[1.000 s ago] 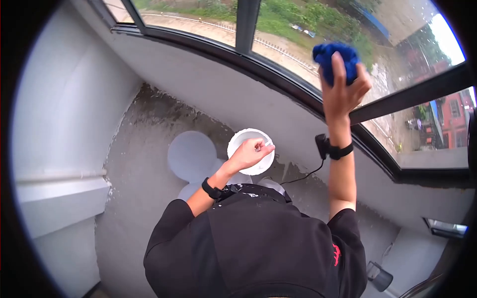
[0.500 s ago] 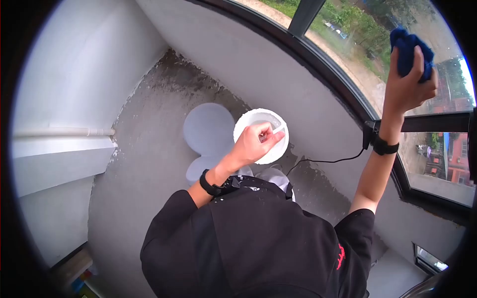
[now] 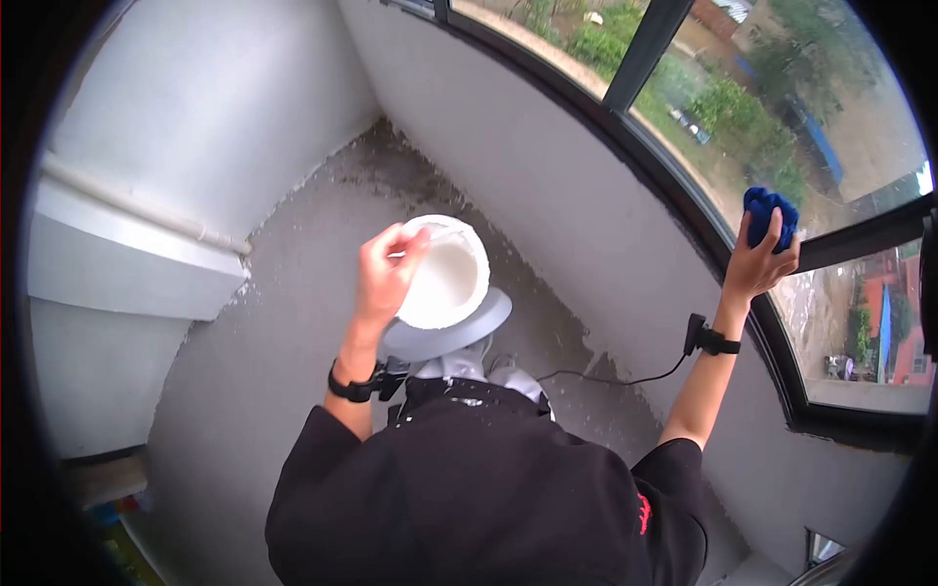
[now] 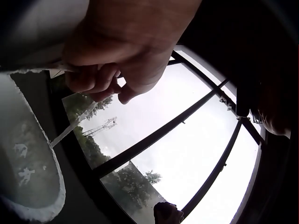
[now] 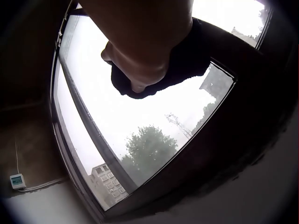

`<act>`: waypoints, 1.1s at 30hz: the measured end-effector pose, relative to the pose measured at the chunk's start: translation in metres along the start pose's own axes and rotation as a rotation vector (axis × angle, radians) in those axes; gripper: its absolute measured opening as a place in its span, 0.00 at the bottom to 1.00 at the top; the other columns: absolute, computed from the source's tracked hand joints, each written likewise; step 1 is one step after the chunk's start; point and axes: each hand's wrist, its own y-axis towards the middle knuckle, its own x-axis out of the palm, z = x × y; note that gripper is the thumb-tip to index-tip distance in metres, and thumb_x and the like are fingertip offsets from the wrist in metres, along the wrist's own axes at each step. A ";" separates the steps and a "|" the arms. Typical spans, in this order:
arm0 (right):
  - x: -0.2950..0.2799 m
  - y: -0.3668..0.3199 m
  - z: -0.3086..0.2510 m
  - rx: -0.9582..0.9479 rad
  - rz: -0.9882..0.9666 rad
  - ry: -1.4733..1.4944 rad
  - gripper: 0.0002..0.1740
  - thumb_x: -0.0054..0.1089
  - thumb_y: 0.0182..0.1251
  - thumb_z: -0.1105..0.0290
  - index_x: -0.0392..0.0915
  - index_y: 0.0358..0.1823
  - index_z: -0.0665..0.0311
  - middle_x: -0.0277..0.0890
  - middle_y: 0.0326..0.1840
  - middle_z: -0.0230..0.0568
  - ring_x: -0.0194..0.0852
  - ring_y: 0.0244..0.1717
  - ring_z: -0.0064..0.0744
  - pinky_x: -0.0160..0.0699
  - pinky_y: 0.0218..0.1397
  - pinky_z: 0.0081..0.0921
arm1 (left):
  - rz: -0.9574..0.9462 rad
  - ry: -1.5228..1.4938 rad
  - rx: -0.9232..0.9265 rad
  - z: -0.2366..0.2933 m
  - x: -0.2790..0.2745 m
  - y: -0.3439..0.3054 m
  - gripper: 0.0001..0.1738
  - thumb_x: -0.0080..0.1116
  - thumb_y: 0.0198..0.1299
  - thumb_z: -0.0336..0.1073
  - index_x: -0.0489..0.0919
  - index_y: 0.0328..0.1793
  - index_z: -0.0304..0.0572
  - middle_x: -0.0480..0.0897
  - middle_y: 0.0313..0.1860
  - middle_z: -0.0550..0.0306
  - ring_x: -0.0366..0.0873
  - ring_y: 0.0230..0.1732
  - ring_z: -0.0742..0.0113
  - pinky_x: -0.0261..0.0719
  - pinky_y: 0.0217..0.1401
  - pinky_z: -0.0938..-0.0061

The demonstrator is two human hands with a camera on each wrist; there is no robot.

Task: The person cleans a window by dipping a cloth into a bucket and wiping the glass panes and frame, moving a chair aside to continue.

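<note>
My right hand (image 3: 763,264) grips a bunched blue cloth (image 3: 771,220) against the window glass, low in the pane near the frame corner. In the right wrist view the cloth (image 5: 187,60) looks dark, with the right hand (image 5: 140,51) over it. A white bucket (image 3: 478,283) hangs from my left hand (image 3: 385,278), whose fingers curl round its handle. The left wrist view shows the left hand (image 4: 131,56) at the thin handle (image 4: 70,130), with the bucket's rough white rim (image 4: 55,172) at the left.
Dark window frame bars (image 3: 635,161) run along the right side above a white wall (image 3: 547,195). Below the bucket, a pale rounded object (image 3: 489,314) stands on the grey floor (image 3: 283,283). A black cable (image 3: 635,381) leads to the right wrist. A pipe (image 3: 147,207) crosses the left wall.
The right hand and cloth have come down the glass toward the frame. My left hand and the bucket have moved left, and the bucket now covers more of the pale rounded object. The head view has shifted.
</note>
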 end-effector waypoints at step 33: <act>0.152 0.071 -0.214 1.179 -0.155 0.170 0.67 0.82 0.48 0.36 0.46 0.77 0.59 0.51 0.75 0.72 0.49 0.79 0.69 0.59 0.78 0.61 | 0.180 0.074 -0.412 -0.208 -0.438 0.142 0.24 0.62 0.76 0.43 0.67 0.25 0.48 0.68 0.19 0.71 0.56 0.16 0.86 0.47 0.16 0.82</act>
